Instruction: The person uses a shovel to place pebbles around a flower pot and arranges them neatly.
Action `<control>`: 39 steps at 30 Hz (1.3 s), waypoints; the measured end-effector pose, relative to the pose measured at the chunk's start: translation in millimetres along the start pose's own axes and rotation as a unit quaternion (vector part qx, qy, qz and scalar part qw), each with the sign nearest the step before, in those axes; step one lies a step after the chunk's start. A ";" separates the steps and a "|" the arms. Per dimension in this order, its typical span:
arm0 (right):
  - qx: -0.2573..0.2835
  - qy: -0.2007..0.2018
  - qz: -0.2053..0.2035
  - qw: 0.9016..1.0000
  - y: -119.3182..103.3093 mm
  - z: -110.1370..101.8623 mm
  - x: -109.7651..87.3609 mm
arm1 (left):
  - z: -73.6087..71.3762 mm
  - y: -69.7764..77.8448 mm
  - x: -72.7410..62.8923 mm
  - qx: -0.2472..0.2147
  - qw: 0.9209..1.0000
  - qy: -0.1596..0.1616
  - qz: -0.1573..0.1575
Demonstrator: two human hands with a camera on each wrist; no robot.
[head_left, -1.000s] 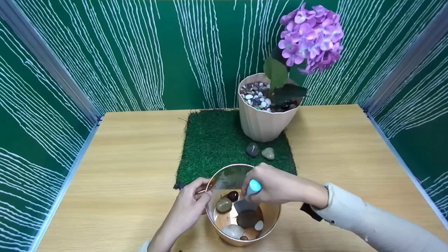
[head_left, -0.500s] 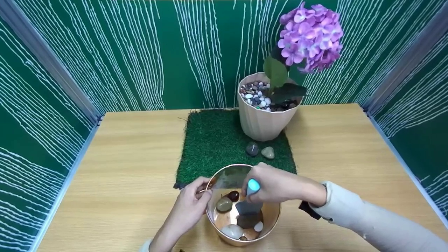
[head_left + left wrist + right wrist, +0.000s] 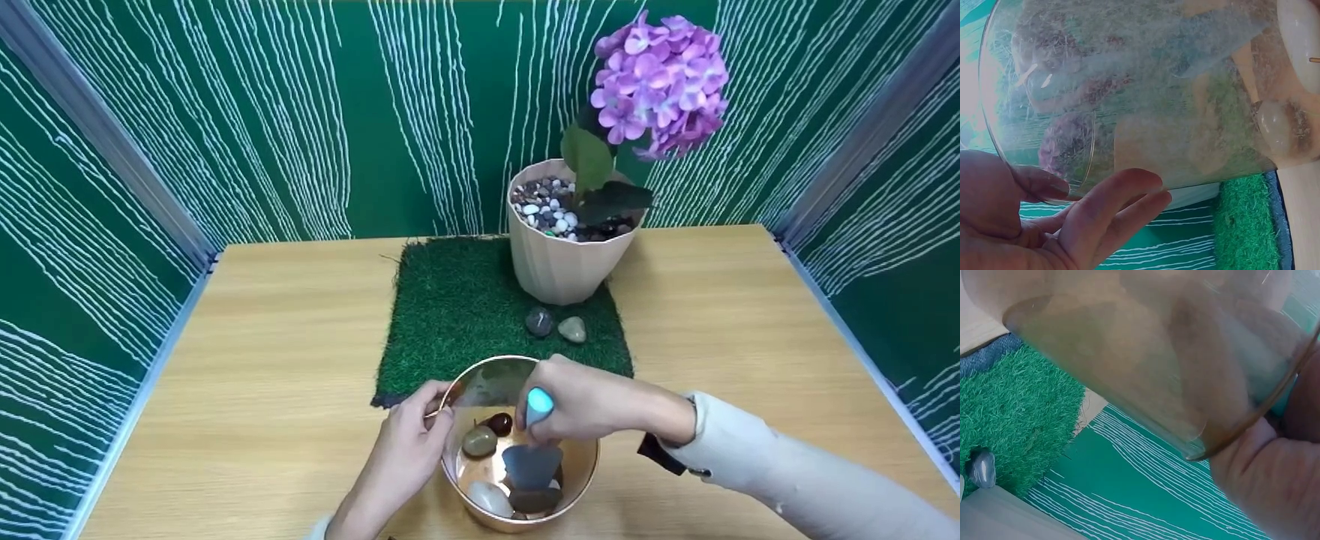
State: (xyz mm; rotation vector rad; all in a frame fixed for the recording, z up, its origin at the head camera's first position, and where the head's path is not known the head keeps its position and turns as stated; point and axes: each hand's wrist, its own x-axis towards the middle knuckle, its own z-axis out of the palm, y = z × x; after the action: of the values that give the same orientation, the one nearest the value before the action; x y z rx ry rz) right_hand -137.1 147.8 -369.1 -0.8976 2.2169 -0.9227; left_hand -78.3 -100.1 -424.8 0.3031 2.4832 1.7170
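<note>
Within the curled fingers of the right hand (image 3: 574, 397) is a tool (image 3: 532, 459), held inside the mouth of a tub (image 3: 594, 469). Tool handle (image 3: 538, 405): light blue, rounded end, tip uppermost. Tool blade (image 3: 531, 469): flat, grey-blue, widening below the hand, lowered toward the tub floor. Tub: clear, amber-tinted, thin round rim; the wall appears scuffed and cloudy from the left wrist.

The fist covers most of the handle and the joint with the blade. The blade's lower edge lies at a dark stone (image 3: 537, 500); whether the two touch cannot be determined. From the right wrist, the tinted wall blurs the tool.

Right hand pose: knuckles up, wrist extended over the right side of the rim, forearm in a pale sleeve (image 3: 802, 465) running to the lower right corner, where it is cut off. Left hand (image 3: 409, 431) pose: thumb and fingers grip the left side of the rim; the forearm leaves at the bottom edge.

Further tub contents: red stone (image 3: 500, 424), olive stone (image 3: 480, 442) beside it, white stone (image 3: 490, 498) near the dark one. The tub rests on the bench (image 3: 285, 352), in front of a green mat (image 3: 450, 307). On the mat: grey stone (image 3: 539, 322), pale stone (image 3: 572, 330) and, behind them, a fluted pot (image 3: 562, 266) bearing a purple flower (image 3: 664, 90).
</note>
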 end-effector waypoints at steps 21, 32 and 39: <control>-0.018 -0.018 -0.036 0.999 1.8 3.6 4.7 | 4.0 4.7 -2.3 0.066 0.997 0.033 -0.003; 0.104 -0.038 0.014 0.994 1.1 4.2 1.8 | 5.2 4.3 -2.2 0.066 0.997 0.035 -0.009; 0.114 -0.046 0.019 0.992 0.9 7.3 1.4 | 5.1 4.0 -1.9 0.068 0.997 0.035 -0.013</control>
State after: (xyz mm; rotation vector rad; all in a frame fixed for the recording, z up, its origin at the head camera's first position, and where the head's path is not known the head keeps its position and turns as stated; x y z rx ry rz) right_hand -133.2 144.4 -374.5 -0.7736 1.9950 -1.0692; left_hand -75.0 -94.4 -422.9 0.2265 2.6465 1.5795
